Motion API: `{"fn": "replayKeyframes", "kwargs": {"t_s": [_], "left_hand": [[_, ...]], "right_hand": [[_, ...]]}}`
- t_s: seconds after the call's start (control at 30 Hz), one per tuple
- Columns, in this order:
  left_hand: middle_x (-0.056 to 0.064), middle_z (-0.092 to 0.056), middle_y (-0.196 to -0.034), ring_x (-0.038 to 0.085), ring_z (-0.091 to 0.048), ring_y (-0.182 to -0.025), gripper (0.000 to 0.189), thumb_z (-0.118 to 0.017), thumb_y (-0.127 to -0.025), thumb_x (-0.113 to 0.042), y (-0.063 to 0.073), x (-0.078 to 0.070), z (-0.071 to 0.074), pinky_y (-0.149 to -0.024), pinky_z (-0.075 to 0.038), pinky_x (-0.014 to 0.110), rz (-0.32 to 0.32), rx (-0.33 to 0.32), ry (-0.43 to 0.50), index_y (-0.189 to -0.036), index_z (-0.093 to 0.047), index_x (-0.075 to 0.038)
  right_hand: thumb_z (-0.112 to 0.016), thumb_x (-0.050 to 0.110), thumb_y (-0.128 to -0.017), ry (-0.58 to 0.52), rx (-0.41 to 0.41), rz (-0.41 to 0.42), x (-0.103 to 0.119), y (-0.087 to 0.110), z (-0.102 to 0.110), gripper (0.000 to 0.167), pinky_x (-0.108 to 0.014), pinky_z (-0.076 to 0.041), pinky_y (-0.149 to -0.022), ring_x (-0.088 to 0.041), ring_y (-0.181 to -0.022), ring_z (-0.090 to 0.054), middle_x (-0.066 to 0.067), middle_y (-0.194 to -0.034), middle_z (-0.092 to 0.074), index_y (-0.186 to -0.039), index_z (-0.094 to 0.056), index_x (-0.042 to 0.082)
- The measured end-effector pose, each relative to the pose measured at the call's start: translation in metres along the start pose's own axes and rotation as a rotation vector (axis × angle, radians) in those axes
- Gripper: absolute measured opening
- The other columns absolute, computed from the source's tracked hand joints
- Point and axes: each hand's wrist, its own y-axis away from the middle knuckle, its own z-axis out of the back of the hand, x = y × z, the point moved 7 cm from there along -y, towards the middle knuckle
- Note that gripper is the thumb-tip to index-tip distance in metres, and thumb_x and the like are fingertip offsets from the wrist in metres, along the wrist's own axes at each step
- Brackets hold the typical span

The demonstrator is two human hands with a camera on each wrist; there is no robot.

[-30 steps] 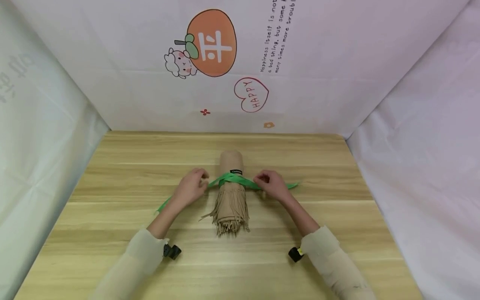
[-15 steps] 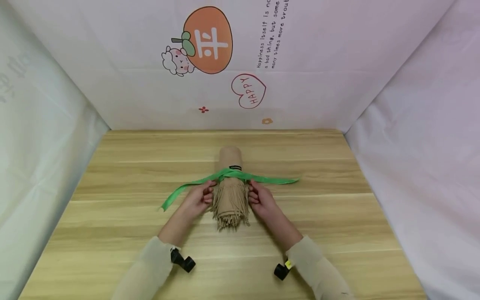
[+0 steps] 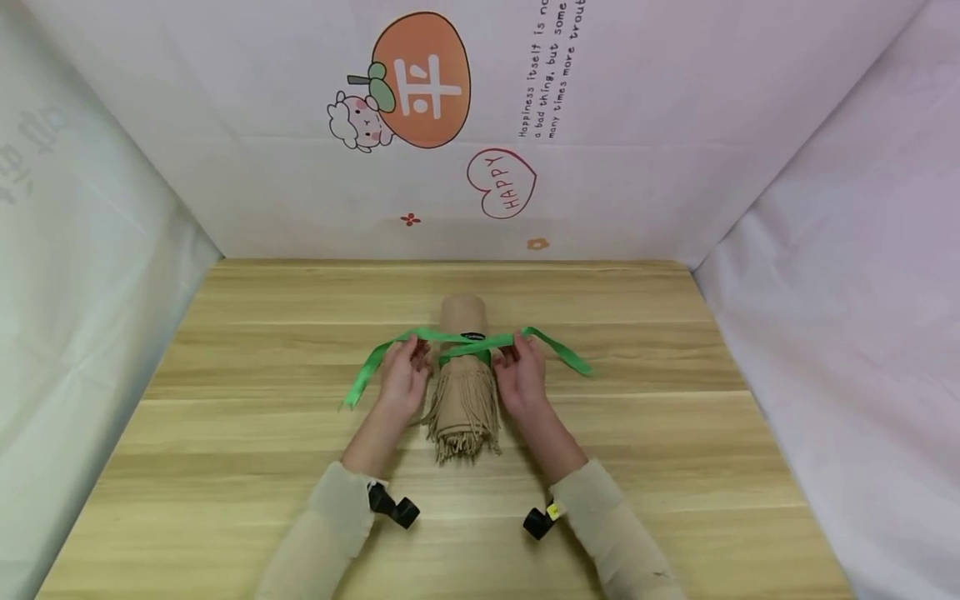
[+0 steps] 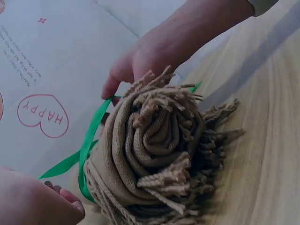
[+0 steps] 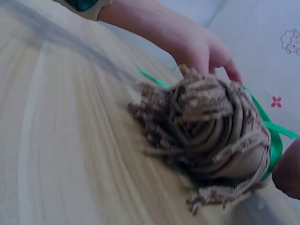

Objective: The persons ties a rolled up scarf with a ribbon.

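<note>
A rolled tan scarf (image 3: 462,396) with fringed ends lies lengthwise on the table, its fringe towards me. Round its middle runs a green ribbon (image 3: 489,342), whose two ends cross on top just by a small black label (image 3: 472,336). My left hand (image 3: 405,375) pinches one ribbon end on the left side of the roll. On the right, my right hand (image 3: 521,375) pinches the other end between thumb and finger. Both ribbon tails hang outward past the hands. In the right wrist view the coiled fringe end of the scarf (image 5: 211,122) hides part of the left hand (image 5: 199,49).
The wooden table (image 3: 247,467) stretches out on both sides of the scarf. A white printed backdrop (image 3: 300,200) stands behind it, with white cloth walls (image 3: 847,317) left and right. Small black cameras (image 3: 393,507) sit at both wrists.
Both hands leave the ribbon, reach low beside the scarf, then move up to pinch the ribbon ends again. The ribbon's ends now rise and cross over the roll.
</note>
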Motion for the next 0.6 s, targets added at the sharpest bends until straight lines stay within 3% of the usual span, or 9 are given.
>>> {"fn": "replayKeyframes", "kwargs": {"t_s": [0.17, 0.27, 0.37, 0.43, 0.5, 0.6], "left_hand": [[0.013, -0.065, -0.115, 0.032, -0.054, -0.126, 0.029, -0.032, -0.11, -0.02, 0.006, -0.006, -0.019, -0.112, -0.039, 0.039, -0.093, 0.087, 0.01, -0.118, -0.05, 0.002], [0.019, -0.066, -0.123, 0.042, -0.044, -0.139, 0.034, -0.032, -0.11, -0.017, 0.008, -0.005, -0.027, -0.117, -0.036, 0.044, -0.124, 0.139, 0.001, -0.126, -0.047, 0.01], [0.014, -0.068, -0.117, 0.039, -0.047, -0.136, 0.029, -0.042, -0.107, -0.012, 0.007, -0.002, -0.031, -0.112, -0.04, 0.039, -0.144, 0.146, -0.036, -0.127, -0.047, 0.009], [0.01, -0.068, -0.113, 0.033, -0.055, -0.127, 0.029, -0.049, -0.105, -0.008, 0.005, 0.001, -0.032, -0.105, -0.045, 0.033, -0.156, 0.134, -0.08, -0.127, -0.049, 0.01], [0.008, -0.068, -0.112, 0.023, -0.061, -0.117, 0.031, -0.052, -0.103, -0.008, 0.003, 0.004, -0.033, -0.099, -0.047, 0.029, -0.151, 0.115, -0.12, -0.129, -0.051, 0.01], [0.009, -0.07, -0.117, 0.017, -0.065, -0.113, 0.034, -0.048, -0.105, -0.014, 0.001, 0.009, -0.034, -0.1, -0.049, 0.029, -0.128, 0.093, -0.154, -0.13, -0.055, 0.009]], "right_hand": [[-0.043, 0.016, -0.108, -0.015, 0.071, 0.008, -0.003, 0.006, -0.015, 0.006, -0.027, -0.048, -0.092, -0.015, -0.106, -0.061, 0.002, -0.103, -0.069, -0.108, -0.047, 0.013], [-0.046, 0.011, -0.106, -0.023, 0.087, -0.014, -0.008, 0.008, -0.021, 0.022, -0.029, -0.045, -0.107, -0.02, -0.13, -0.054, -0.003, -0.122, -0.066, -0.128, -0.049, 0.012], [-0.045, 0.005, -0.105, 0.006, 0.116, -0.029, -0.013, 0.01, -0.028, 0.043, -0.029, -0.034, -0.118, -0.025, -0.147, -0.037, -0.014, -0.148, -0.048, -0.148, -0.04, 0.006], [-0.043, 0.002, -0.105, 0.029, 0.143, -0.025, -0.015, 0.011, -0.033, 0.048, -0.029, -0.029, -0.12, -0.028, -0.15, -0.03, -0.019, -0.158, -0.035, -0.152, -0.034, -0.001], [-0.042, -0.002, -0.104, 0.049, 0.153, -0.014, -0.017, 0.011, -0.036, 0.048, -0.029, -0.029, -0.12, -0.03, -0.15, -0.03, -0.022, -0.159, -0.031, -0.151, -0.033, -0.006], [-0.042, -0.004, -0.104, 0.089, 0.139, 0.006, -0.018, 0.01, -0.036, 0.044, -0.025, -0.035, -0.116, -0.03, -0.147, -0.036, -0.023, -0.154, -0.039, -0.147, -0.039, -0.01]]}}
